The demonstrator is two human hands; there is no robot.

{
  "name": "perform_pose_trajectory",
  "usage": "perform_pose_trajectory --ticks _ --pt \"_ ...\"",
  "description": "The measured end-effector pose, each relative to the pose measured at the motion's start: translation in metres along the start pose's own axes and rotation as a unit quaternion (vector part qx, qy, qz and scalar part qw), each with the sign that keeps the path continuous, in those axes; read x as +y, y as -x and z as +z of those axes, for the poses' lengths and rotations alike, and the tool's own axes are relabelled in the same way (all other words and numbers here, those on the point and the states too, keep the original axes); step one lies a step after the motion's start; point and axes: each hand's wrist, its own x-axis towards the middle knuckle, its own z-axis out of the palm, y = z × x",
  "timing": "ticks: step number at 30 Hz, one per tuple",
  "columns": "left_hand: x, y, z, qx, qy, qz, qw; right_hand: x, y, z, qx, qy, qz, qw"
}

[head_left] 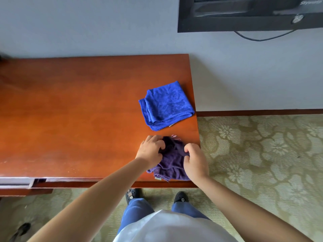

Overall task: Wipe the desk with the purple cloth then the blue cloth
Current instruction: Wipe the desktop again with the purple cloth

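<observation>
Head view shows the purple cloth (172, 163) bunched at the near right corner of the desk (70, 110), its lower fringe reaching the front edge and its right side close to the desk's right edge. Your left hand (151, 151) grips the cloth's left side with curled fingers; your right hand (194, 159) pinches the right side, thumb and fingers closed on the fabric, and sits over the desk's right edge. Both hands hold the same cloth, which rests on the wood. Just beyond it, apart by a narrow strip of bare wood, lies the blue cloth (166, 105), folded into a rough square, its right corner almost at the desk's right edge. To your left the desktop runs wide and bare out to the frame edge, and back as far as the wall (104, 27). At the front left a drawer (17, 182) stands slightly out from the front edge. Right of the desk the patterned carpet (262, 154) is open floor up to the wooden skirting (262, 112). A dark screen (244, 14) hangs on the wall above the right side, with a cable (262, 38) looping beneath it. Your shoes (132, 194) stand close to the desk's front edge.
</observation>
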Motion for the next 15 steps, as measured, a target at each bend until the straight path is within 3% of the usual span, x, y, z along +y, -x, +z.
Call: perform_pose_trajectory --ticks 3,8,11,15 --pt "-0.002 -0.001 -0.002 0.007 0.016 0.011 1.000 0.003 0.005 0.001 -0.016 -0.022 -0.052 0.998" --pt "-0.004 0.000 -0.007 -0.023 0.080 -0.031 0.996 0.005 0.011 0.005 0.011 -0.071 -0.062 0.995" --pt "-0.005 -0.003 -0.007 -0.030 0.023 -0.035 0.999 0.000 0.013 0.006 0.001 -0.082 -0.027 0.996" --pt "-0.007 -0.007 -0.008 -0.030 0.068 -0.033 0.997 -0.001 0.006 0.005 0.008 -0.105 0.059 0.993"
